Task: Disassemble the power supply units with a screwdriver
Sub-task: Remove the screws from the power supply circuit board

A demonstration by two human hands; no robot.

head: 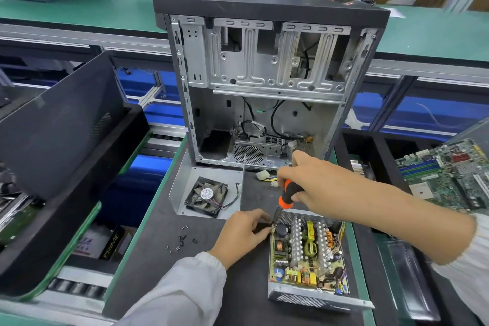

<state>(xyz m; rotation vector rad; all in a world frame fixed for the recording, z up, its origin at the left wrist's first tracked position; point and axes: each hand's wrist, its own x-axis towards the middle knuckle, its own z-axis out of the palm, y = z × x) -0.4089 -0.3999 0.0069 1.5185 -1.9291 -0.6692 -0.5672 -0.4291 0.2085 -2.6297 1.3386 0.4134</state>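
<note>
Two hands at work, lower centre of frame. PSU [307,254] lying on dark desk [164,267] mat, cover off, board and heatsinks exposed, mesh walls at near and far ends. Right hand [315,182] wrapped round orange-and-black screwdriver [288,193], fingers curled on handle, shaft angled down to far left corner of PSU; tip hidden behind wall edge, so engagement with a screw not confirmed. Left hand [244,231] at left wall near same corner, fingers curled against casing edge, bracing it; exact grip hard to read, looks like a pinch on the wall.

Step judged: backing out a screw at that far left corner, likely board or casing fixing.

To do well: seat tip square in screw head before turning; keep shaft in line with screw, not slanted as the handle suggests now. Press down firmly while turning to avoid cam-out. Keep left hand holding casing flat against desk so unit does not skate. Keep fingertips off sharp sheet edge and clear of large capacitors near that corner. Lift freed screw out, add to loose screws [181,239] lying left of PSU.

Elsewhere: fan [206,196] on removed cover at centre, open PC case [264,87] standing behind, motherboard [449,174] at right edge.
</note>
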